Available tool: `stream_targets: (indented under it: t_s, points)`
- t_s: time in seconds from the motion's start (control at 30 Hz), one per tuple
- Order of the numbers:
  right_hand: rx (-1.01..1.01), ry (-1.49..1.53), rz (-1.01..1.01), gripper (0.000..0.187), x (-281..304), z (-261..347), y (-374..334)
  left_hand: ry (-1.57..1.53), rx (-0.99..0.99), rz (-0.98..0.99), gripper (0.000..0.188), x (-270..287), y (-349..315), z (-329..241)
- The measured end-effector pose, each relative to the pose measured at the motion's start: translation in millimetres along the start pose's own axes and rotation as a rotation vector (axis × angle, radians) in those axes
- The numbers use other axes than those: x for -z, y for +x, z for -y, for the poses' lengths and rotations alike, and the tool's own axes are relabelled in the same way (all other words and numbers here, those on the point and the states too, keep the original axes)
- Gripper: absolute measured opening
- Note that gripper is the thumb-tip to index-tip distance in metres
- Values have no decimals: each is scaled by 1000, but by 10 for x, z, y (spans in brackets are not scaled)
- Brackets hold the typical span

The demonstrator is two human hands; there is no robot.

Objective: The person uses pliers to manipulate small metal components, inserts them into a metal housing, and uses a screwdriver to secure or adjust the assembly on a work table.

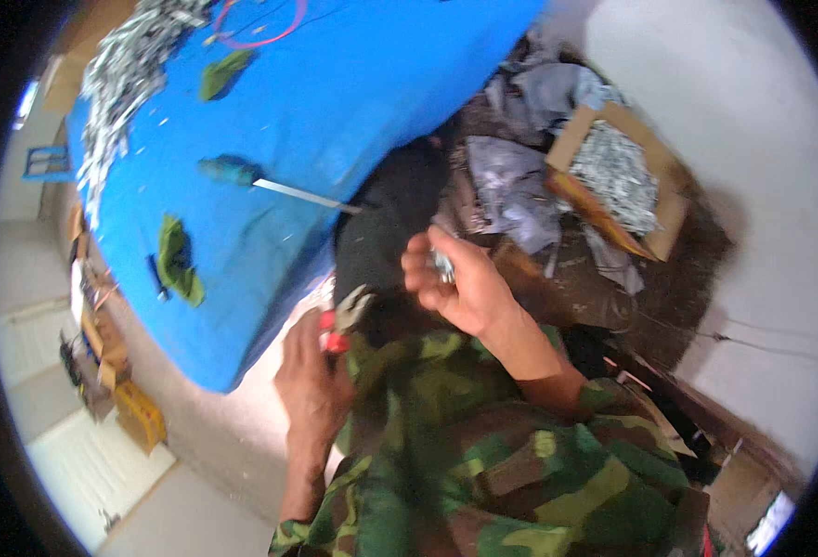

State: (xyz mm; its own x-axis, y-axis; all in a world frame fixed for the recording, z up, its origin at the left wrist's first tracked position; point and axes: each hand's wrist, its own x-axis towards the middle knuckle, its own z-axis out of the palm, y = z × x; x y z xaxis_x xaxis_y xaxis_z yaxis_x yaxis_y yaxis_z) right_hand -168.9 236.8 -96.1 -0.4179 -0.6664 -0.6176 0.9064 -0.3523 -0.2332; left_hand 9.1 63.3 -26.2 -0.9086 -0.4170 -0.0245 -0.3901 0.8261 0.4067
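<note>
My right hand (469, 288) is turned palm up, its fingers curled round a few small shiny metal pieces (442, 266). Lower and to the left, my left hand (314, 376) is closed on a red object (335, 340), blurred and partly covered by the fingers, so its kind is unclear. Close beyond it shows something pale, perhaps cloth (353, 306). Past both hands, a tool with a teal handle (230, 171) and a long thin metal blade (302, 196) lies over the blue cover (288, 121), the blade's tip reaching my dark trouser leg (395, 200).
A cardboard box (678, 209) of silvery metal strips (618, 176) stands at the right, beside grey cloths (516, 190). More strips (135, 70) are heaped at the far left of the cover. Green cloth pieces (177, 265) and a pink ring (260, 42) lie there too.
</note>
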Motion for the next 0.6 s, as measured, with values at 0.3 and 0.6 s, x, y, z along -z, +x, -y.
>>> stream_targets:
  t_s: [0.3, 0.6]
  points:
    - [1021, 582, -429, 37, 2226, 2011, -565, -125, 77, 20, 42, -37, -77, 86]
    - [856, 540, -314, 22, 2060, 1392, -234, -170, 37, 15, 35, 7, 26, -92]
